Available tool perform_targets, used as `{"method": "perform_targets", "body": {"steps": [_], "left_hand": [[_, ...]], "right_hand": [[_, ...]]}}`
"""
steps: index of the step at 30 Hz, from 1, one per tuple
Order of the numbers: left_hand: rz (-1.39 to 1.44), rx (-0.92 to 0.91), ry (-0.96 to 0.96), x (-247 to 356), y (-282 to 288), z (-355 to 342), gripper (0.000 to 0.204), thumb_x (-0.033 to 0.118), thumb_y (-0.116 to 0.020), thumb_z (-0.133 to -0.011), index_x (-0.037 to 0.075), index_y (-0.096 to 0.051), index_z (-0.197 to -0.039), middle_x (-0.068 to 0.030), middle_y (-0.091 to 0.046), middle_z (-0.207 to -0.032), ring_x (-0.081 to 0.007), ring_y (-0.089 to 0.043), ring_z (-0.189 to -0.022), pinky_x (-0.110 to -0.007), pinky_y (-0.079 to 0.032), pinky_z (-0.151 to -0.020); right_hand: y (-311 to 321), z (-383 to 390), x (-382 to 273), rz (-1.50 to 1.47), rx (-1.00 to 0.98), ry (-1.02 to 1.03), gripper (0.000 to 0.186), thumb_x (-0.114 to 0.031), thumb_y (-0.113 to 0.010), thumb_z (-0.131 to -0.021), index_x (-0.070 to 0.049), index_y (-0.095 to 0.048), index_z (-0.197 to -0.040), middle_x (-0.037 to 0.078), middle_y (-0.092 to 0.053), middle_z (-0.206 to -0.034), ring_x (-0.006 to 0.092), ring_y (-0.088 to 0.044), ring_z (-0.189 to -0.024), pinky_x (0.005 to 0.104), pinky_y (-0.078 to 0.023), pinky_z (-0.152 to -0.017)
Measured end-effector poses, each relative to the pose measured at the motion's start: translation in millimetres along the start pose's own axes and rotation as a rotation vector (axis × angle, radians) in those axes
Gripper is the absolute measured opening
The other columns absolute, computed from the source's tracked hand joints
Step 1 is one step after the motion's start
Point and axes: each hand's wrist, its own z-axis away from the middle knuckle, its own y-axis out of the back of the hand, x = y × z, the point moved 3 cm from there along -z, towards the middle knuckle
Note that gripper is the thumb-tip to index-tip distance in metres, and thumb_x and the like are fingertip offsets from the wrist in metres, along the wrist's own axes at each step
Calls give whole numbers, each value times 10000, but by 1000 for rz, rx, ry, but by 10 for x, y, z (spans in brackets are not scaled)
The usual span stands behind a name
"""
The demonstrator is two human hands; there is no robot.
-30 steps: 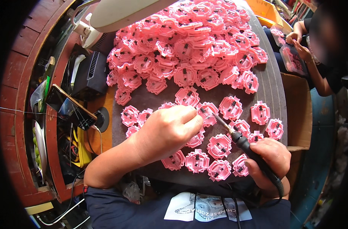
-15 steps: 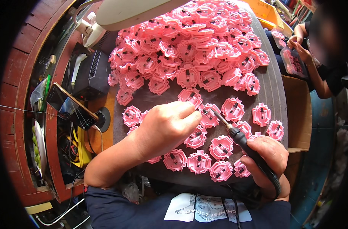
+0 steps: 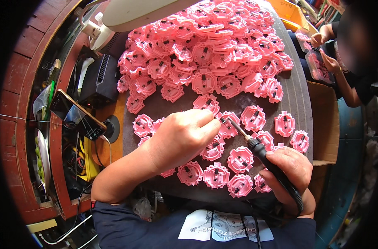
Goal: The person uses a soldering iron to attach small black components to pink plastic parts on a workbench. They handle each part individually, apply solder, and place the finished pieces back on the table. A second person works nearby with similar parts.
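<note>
My right hand (image 3: 294, 168) grips a soldering iron (image 3: 276, 168) by its black handle. The iron's metal tip reaches down to a round pink plastic part (image 3: 226, 132) with small black pieces inside. Just left of the tip, my left hand (image 3: 182, 137) is closed in a pinch over the pink parts; what it pinches is hidden by the fingers. Several similar pink parts (image 3: 240, 160) lie singly around both hands on the dark tabletop (image 3: 267, 114). Beyond them rises a large heap of pink parts (image 3: 205, 45).
A white lamp (image 3: 143, 14) overhangs the heap's left side. A phone (image 3: 77, 114) on a stand and a black box (image 3: 99, 81) stand left. At right are a cardboard box (image 3: 324, 124) and a co-worker's hands (image 3: 330, 62) over a tray of small red pieces (image 3: 317, 68).
My hands and the soldering iron stay nearly in place, with the tip still at the same pink part. The co-worker's hands have moved apart.
</note>
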Motion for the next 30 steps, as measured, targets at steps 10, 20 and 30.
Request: {"method": "perform_targets", "body": {"steps": [10,20,30], "left_hand": [[6,15,-9,-22,-31,-7,265,36,-797,-786,10,-682,-1023,-109,-648,-903,-316,-681,-791,-408,-573,-683],[7,28,34,23,85,48,241,1,-798,-798,11,-682,-1009,-101,-646,-892,-299,-683,-758,-397,-571,-661],[35,31,40,51,108,133,192,-10,-787,-822,11,-684,-982,-105,-632,-853,-308,-682,-753,-402,-561,-633]], "right_hand": [[-12,-10,-4,-1,8,16,414,40,-863,-774,28,-694,-1152,168,-703,-841,305,-689,-670,391,-545,-600],[-16,4,-17,7,10,-8,408,37,-865,-777,11,-697,-1148,158,-698,-845,306,-684,-683,396,-540,-607],[-23,49,12,13,36,-3,398,3,-866,-795,7,-696,-1154,157,-690,-848,312,-680,-697,401,-549,-633]]}}
